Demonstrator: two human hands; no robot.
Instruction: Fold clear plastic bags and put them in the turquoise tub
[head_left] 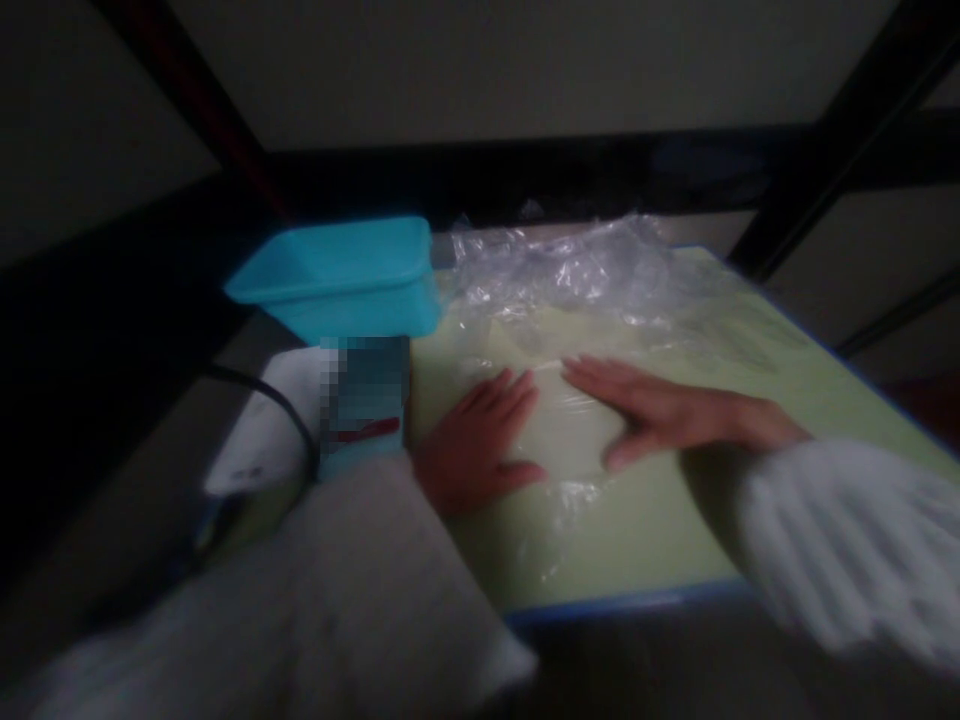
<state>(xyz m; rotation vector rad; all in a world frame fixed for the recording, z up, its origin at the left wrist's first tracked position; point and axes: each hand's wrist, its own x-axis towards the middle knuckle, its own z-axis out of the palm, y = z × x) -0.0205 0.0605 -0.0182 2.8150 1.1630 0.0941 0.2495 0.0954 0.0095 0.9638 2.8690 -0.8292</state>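
Flat on the table before you lies a pale, roughly rectangular sheet, its outline blurred, with shiny clear plastic showing just below it and crumpled loosely beyond it.

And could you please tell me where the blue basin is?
In the head view, the blue basin is left of centre, beyond the left hand and beside the crumpled clear plastic.
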